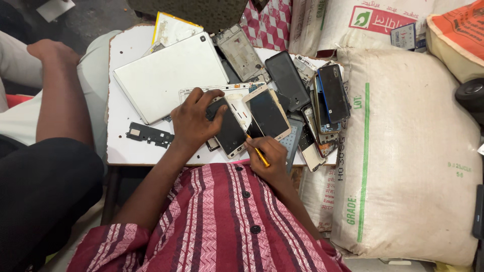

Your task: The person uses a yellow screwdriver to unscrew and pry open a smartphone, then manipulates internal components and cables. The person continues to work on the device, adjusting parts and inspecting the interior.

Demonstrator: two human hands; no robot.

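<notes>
My left hand (194, 121) presses down on a dark-screened phone (229, 132) with a pale frame, lying on a small white table (121, 151). My right hand (269, 158) grips a thin yellow-handled screwdriver (258, 152), its tip pointing at the lower edge of that phone. A second phone (267, 113) with a gold-white frame lies tilted right beside it. Under both sits a bare white phone frame (237, 93).
A white tablet back (169, 75) lies at the table's back left, a black part (148, 134) near the front left. Several stripped phones (333, 93) pile up on the right. Large woven sacks (413, 151) stand to the right. Another person's arm (63, 95) rests at the left.
</notes>
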